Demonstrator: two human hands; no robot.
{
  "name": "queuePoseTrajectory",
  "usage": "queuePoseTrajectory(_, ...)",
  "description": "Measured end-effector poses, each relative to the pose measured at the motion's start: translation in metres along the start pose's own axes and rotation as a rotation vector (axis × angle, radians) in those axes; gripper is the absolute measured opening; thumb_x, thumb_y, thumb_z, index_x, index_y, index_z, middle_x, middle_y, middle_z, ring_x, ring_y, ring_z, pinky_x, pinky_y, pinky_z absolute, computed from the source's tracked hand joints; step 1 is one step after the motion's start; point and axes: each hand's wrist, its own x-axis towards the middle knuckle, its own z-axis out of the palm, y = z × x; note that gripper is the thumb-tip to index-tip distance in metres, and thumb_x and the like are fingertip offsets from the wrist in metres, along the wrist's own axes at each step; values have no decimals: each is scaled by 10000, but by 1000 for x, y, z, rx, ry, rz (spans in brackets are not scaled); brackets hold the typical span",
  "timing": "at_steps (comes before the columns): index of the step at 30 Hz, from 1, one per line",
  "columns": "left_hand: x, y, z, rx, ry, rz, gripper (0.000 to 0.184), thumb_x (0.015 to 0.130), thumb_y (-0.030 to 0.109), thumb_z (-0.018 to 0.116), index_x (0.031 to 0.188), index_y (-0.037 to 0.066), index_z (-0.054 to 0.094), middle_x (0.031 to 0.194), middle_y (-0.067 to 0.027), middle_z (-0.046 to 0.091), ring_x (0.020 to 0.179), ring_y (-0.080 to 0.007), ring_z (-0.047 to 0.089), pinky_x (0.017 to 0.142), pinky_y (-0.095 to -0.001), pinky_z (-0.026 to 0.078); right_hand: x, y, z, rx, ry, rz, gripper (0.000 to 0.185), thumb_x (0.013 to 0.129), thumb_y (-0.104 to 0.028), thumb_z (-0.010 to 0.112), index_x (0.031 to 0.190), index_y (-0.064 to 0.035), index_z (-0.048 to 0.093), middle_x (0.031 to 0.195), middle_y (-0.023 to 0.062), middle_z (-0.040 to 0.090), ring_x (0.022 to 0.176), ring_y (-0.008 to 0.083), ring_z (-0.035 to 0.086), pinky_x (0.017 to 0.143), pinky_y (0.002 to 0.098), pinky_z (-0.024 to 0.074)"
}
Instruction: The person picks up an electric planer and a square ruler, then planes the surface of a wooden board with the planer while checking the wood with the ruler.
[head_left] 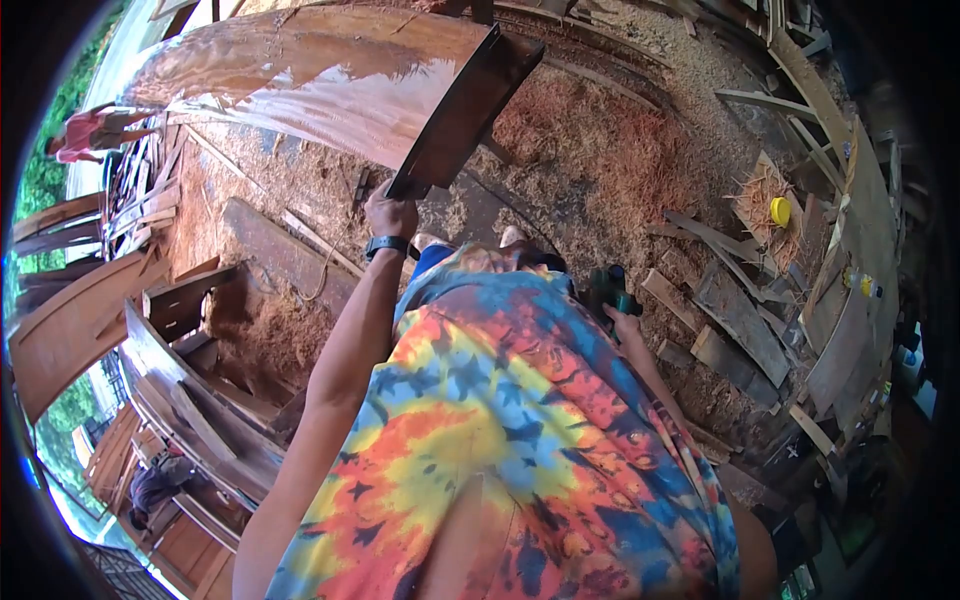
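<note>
My left hand (390, 212), with a dark watch on the wrist, is closed on the lower end of a dark, flanged board (465, 112). That board stands across the end of a large curved wooden body (330, 85), which is partly reddish brown and partly pale and shiny. Down by my right hip, my right hand (627, 324) is wrapped around a dark green handheld power tool (608, 290). Its exact kind is hard to make out, and my shirt is close beside it.
Wood shavings (600, 160) cover the ground. Loose planks (735, 310) lie at right, near a yellow round object (780, 211). A wide board (285, 250) lies at left. One person (95, 133) is at far left, another (160, 485) at lower left.
</note>
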Motion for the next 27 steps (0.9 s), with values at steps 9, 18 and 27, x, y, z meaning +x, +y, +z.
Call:
queuePoseTrajectory(9,1,2,-2,-13,-29,-30,204,815,201,701,989,112,761,859,-138,739,827,-256,734,735,-350,548,12,-10,-1,-24,-63,-18,330,781,-353,801,814,-69,636,594,36,530,452,186,518,435,360,426)
queuePoseTrajectory(18,0,4,-4,-4,-35,-17,216,793,164,716,992,89,757,877,-137,743,824,-247,735,748,-336,550,3,-11,-5,-217,-99,-186,303,795,-348,792,794,-90,633,595,32,529,458,181,518,434,362,425)
queuePoseTrajectory(27,0,-13,0,3,-28,40,185,824,135,701,984,57,752,842,-100,749,796,-176,717,728,-310,532,-18,-7,4,-99,-49,-67,287,789,-325,804,752,-103,626,583,27,535,433,177,505,423,353,415)
